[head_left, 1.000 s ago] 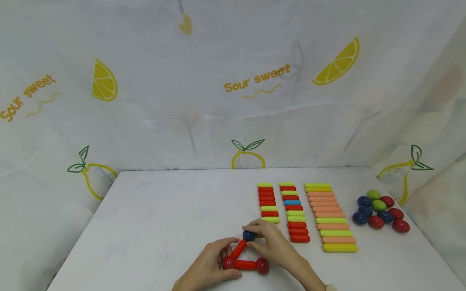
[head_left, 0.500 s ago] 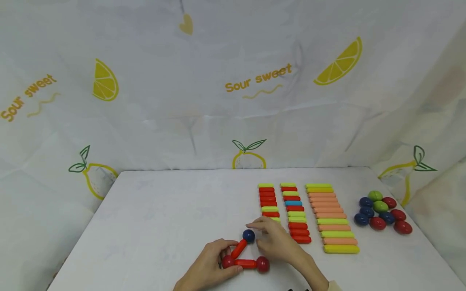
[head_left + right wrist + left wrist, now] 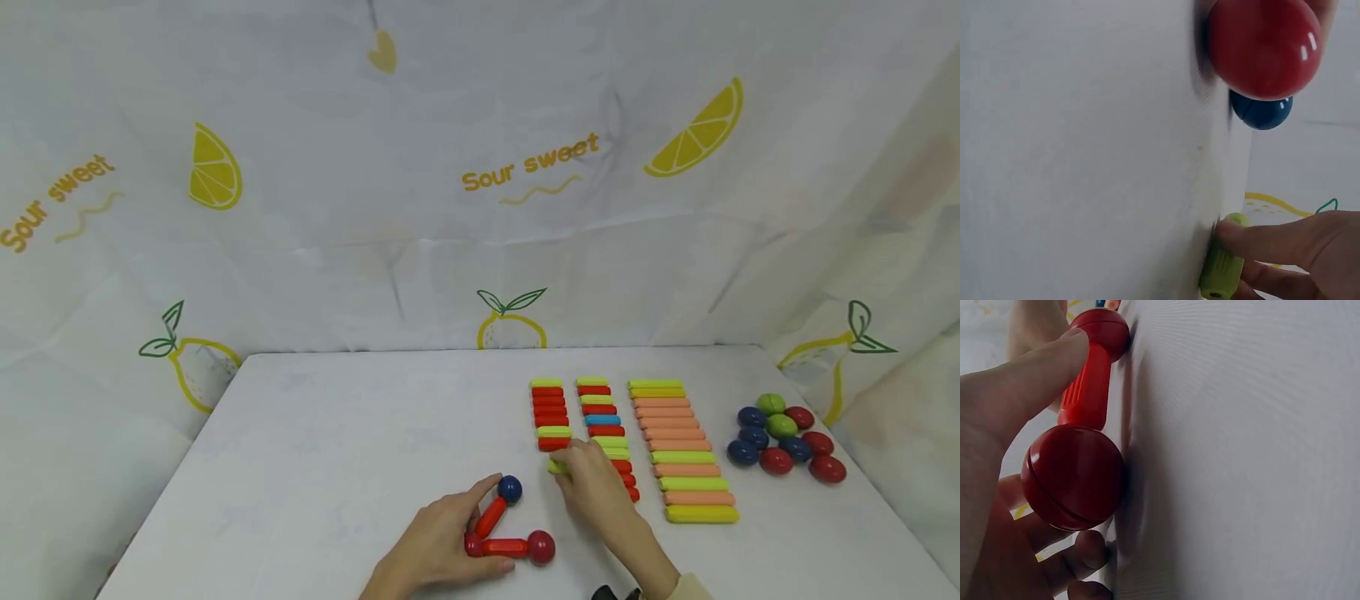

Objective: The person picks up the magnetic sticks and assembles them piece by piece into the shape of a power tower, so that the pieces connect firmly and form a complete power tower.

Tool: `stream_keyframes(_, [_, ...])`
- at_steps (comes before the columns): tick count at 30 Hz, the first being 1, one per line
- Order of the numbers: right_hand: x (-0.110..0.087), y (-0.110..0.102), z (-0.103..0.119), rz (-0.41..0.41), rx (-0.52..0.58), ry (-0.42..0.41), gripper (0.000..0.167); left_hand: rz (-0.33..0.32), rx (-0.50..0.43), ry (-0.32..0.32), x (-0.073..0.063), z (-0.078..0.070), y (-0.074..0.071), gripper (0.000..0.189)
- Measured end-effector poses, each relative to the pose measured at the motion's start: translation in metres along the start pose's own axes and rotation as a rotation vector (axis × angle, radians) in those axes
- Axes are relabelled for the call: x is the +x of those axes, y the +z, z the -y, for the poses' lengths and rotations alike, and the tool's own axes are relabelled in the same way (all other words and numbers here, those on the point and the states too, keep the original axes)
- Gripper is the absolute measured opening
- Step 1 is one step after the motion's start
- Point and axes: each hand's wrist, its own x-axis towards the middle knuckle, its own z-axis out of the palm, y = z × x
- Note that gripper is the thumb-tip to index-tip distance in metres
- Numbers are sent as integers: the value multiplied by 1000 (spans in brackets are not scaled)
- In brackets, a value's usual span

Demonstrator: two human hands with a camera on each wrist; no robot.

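Two red rods (image 3: 506, 547) and three balls make an open V-shaped piece on the table. A red ball (image 3: 1074, 477) forms its corner; another red ball (image 3: 542, 547) and a blue ball (image 3: 510, 489) cap the ends. My left hand (image 3: 442, 537) holds the piece around the corner ball. Its thumb lies along the near rod, and its index fingertip reaches the blue ball. To the right, my right hand (image 3: 596, 483) pinches a short yellow-green rod (image 3: 1222, 265) between thumb and fingers, low at the table surface near the rod rows.
Short red and green rods (image 3: 550, 410) lie in two columns, one with a blue rod (image 3: 602, 420). A column of longer peach, green and yellow rods (image 3: 672, 433) is right of them. Several loose balls (image 3: 776, 460) cluster at the far right. A printed curtain (image 3: 337, 208) hangs behind.
My right hand has let go of the blue ball, moved right and taken the nearest green rod of the left column. My left index finger has stretched toward the blue ball.
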Motion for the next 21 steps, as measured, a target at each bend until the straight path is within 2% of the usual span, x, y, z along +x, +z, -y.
stream_keyframes(2, [-3,-3,1,43,78,26,21,-5,17,2,1,0,1,88])
stream_keyframes(4, [-7,-7,3,96,202,29,23,-8,28,-1,1,-1,1,87])
stream_keyframes(7, [-15,-11,8,195,400,0,27,-11,33,-5,1,-2,1,87])
stream_keyframes(9, [-20,-11,11,245,489,-20,31,-17,35,1,1,-2,2,86])
stream_keyframes(12, [-26,-8,15,299,538,-7,35,-24,31,7,1,-2,3,86])
stream_keyframes(15, [-29,-7,18,318,534,19,36,-31,28,12,0,-2,3,86])
stream_keyframes(21, [-30,-3,18,256,510,20,34,-42,44,17,-1,-2,4,85])
